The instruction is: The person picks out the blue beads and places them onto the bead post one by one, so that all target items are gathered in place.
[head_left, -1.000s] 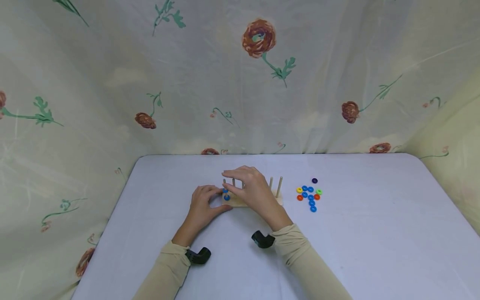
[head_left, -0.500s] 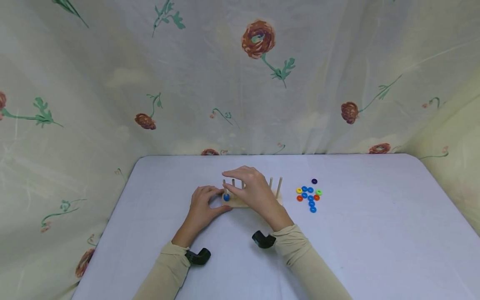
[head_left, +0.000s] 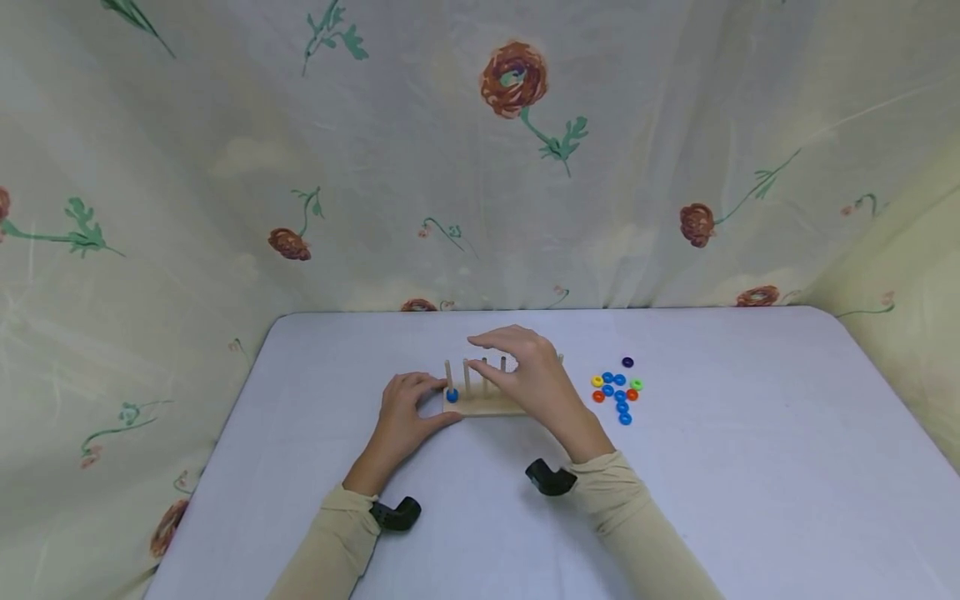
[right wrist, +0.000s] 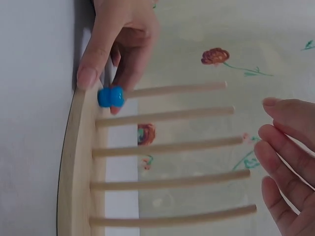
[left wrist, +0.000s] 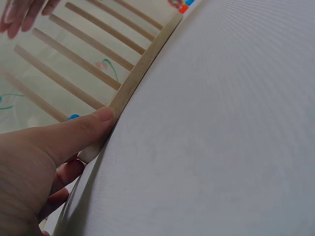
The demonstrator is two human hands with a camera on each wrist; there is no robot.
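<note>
A wooden peg board (head_left: 487, 407) stands on the table, its several upright pegs in a row. My left hand (head_left: 402, 414) grips the board's left end, thumb on the front edge and fingers behind, as the left wrist view also shows. Two blue ring beads (right wrist: 110, 97) sit stacked at the bottom of the endmost peg, beside the left fingers. My right hand (head_left: 534, 375) hovers over the middle of the pegs, thumb and fingers apart, holding nothing. In the head view it hides some pegs on the right.
Right of the board lie several loose ring beads: blue (head_left: 622, 407), orange (head_left: 598, 397), yellow (head_left: 597, 381), green (head_left: 637, 384) and dark purple (head_left: 627, 362). A flower-patterned curtain (head_left: 375, 167) hangs behind the white table (head_left: 720, 467).
A blue bead has dropped down the left peg onto the one below. My right hand then moved right, away from that peg. My left hand has stayed in place.
</note>
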